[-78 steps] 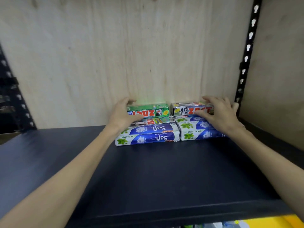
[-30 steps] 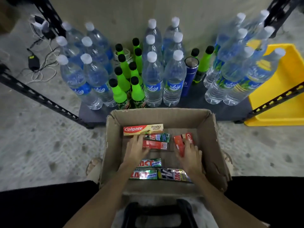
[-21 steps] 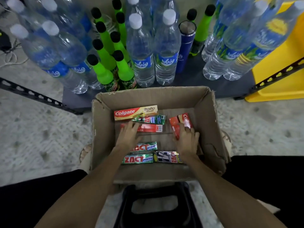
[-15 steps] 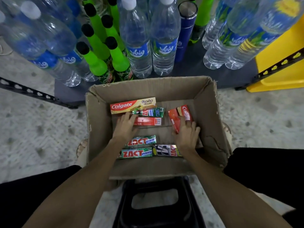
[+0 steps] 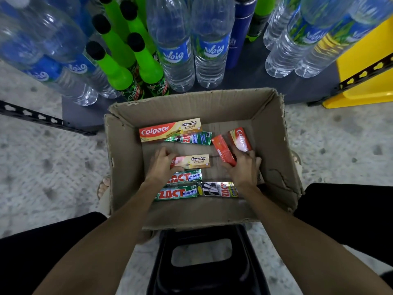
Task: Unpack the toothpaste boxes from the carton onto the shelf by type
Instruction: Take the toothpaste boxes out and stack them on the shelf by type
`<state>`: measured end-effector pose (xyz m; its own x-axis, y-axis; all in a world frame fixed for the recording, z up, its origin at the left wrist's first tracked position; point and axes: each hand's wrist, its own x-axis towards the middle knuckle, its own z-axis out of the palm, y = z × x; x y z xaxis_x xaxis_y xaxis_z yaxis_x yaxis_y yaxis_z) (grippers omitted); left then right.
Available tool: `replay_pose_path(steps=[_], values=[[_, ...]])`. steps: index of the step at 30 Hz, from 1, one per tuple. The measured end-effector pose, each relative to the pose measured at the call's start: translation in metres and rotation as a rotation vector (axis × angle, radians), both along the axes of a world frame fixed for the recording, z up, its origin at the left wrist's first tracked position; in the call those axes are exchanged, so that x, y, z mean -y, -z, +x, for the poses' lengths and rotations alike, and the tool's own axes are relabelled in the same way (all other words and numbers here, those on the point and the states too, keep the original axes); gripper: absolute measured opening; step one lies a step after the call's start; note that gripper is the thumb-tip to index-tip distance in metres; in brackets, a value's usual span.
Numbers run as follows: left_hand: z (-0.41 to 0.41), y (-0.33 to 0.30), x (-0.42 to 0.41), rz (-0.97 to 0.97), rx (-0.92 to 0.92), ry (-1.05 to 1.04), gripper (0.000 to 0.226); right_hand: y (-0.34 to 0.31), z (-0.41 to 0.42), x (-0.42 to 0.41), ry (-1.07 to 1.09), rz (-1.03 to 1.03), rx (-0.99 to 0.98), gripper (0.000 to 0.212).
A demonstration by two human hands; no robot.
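While left hand (image 5: pixel 162 165) grips Colgate box (image 5: pixel 192 161) | carton (image 5: pixel 125 167) walls near

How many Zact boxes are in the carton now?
4: one under the big Colgate box, two green ones stacked near the left hand, one silver at the right forearm. More may be hidden.

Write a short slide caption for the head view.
Left hand grips a Colgate box, right hand two red boxes, inside the carton.

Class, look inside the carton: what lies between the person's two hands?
In the head view, only bare cardboard floor of the carton lies between the left hand and right hand.
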<state>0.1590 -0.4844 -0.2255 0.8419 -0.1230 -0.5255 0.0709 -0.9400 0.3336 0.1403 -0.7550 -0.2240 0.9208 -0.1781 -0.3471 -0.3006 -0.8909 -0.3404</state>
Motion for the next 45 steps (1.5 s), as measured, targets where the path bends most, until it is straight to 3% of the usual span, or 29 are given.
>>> replay_pose_path(steps=[8, 16, 22, 26, 34, 45], values=[[0.005, -0.001, -0.002, 0.069, 0.009, 0.157, 0.063, 0.001, -0.002, -0.002, -0.071, -0.102, -0.043, 0.087], [0.015, -0.008, -0.001, 0.013, -0.084, 0.354, 0.054, 0.004, -0.007, 0.006, 0.071, 0.054, 0.009, 0.073], [0.011, -0.034, -0.014, -0.054, 0.096, 0.306, 0.051, -0.015, 0.014, 0.006, -0.017, 0.084, 0.127, 0.074], [0.015, -0.074, -0.020, -0.090, 0.281, 0.264, 0.058, -0.071, 0.039, 0.001, -0.118, 0.142, 0.346, 0.071], [0.015, -0.187, -0.035, -0.195, 0.610, 0.061, 0.064, -0.194, 0.060, 0.025, -0.230, 0.244, 0.561, 0.062], [0.035, -0.436, -0.037, -0.215, 1.107, 0.325, 0.054, -0.458, 0.066, 0.076, -0.370, 0.195, 1.039, 0.055]])
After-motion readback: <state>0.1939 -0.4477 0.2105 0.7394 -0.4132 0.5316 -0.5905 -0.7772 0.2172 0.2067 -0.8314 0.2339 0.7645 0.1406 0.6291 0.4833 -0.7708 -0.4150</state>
